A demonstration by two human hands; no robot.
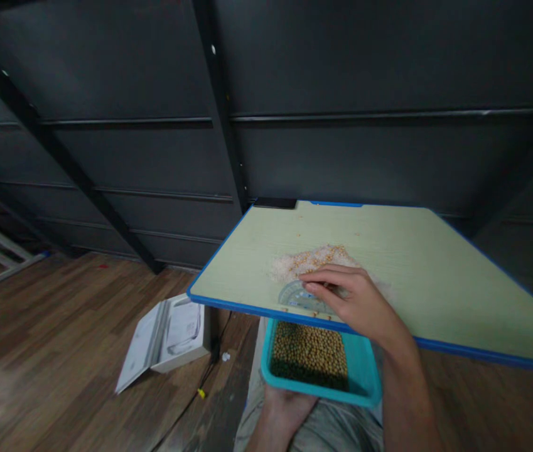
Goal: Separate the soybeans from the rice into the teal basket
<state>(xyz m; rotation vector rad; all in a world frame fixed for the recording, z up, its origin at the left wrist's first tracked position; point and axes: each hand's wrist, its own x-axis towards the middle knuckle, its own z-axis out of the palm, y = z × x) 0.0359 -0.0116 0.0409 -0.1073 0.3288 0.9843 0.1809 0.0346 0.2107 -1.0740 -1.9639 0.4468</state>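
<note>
My left hand (287,405) is under a turquoise plastic tray (363,367) and supports it from below, its fingers mostly hidden. Round yellowish beans (311,351), likely soybeans, fill much of the tray, which sits just below the near edge of a pale table (436,270). Over the tabletop, my right hand (351,292) is closed, thumb and fingertips drawn together; what they pinch is too small to make out. Beneath those fingertips is a clear protractor shape (289,295), lying flat or printed. Behind it spreads a pile of white grains mixed with beans (316,257).
A few loose beans (316,313) lie along the table's blue front edge. A black flat object (275,203) rests at the back left corner. On the wooden floor stand an opened white box (184,329) and a dark cable (191,402). A dark panelled wall (365,150) rises behind.
</note>
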